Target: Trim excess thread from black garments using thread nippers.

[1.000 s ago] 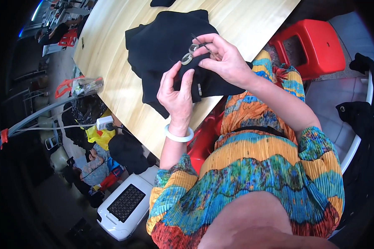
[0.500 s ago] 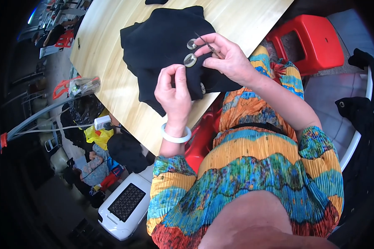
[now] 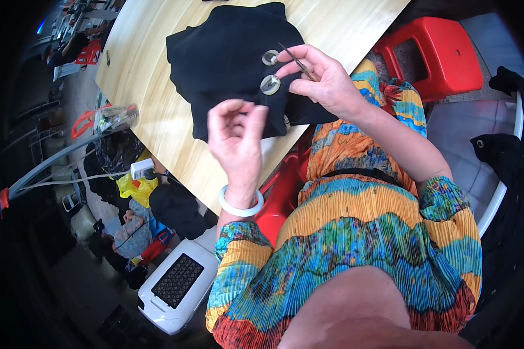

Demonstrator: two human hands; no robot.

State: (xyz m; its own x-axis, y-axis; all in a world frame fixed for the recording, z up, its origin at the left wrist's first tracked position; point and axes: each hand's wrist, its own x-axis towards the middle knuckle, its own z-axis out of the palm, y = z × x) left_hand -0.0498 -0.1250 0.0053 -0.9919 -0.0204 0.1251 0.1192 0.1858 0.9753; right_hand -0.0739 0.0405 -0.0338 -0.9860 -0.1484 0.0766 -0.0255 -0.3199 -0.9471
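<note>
A black garment (image 3: pixel 227 58) lies spread on the wooden table. Two large round buttons with pale rims, the upper button (image 3: pixel 270 57) and the lower button (image 3: pixel 270 85), sit on it, and a third button (image 3: pixel 287 121) shows partly near its edge. My right hand (image 3: pixel 323 78) holds a slim, dark, pointed tool (image 3: pixel 297 61) that resembles thread snips. Two of its fingertips reach to the edges of the upper and lower buttons. My left hand (image 3: pixel 237 136) is raised over the garment's near part, fingers curled and thumb close to the forefinger. Slight blur hides whatever they may pinch.
Beyond the garment runs the pale wooden table (image 3: pixel 145 64). A red plastic stool (image 3: pixel 442 55) stands to the right, near a pale bin-like surface (image 3: pixel 466 139) with dark cloth. On the left are a yellow bag (image 3: pixel 138 189), cables, and a white appliance (image 3: pixel 177 285).
My left hand has drawn back from the lower button toward me, fingers more curled. The lower button is tilted slightly differently. My right hand stays near the buttons with the tool.
</note>
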